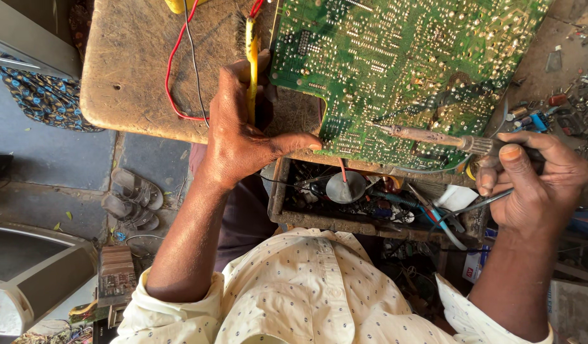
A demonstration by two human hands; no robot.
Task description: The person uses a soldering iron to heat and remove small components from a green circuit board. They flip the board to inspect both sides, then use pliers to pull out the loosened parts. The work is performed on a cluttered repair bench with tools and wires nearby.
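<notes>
Down at the far left a pair of sandals (134,200) lies on the floor, beside the worn wooden tabletop (134,70), where a red wire (171,70) loops. Next comes the left hand (240,137), closed: its thumb presses the near edge of the green circuit board (396,57), while its fingers lie over a yellow-handled brush (252,57). The board rests solder-side up, overhanging an open tray of parts (294,213). A soldering iron (427,136) lies across the board, its tip touching a joint near the lower left corner. The right hand (536,185) grips the iron's handle and also clamps a thin metal rod (478,204). Loose small components (561,111) litter the far right. The step looks like heating one joint; moving on calls for a still board and a steady tip.
</notes>
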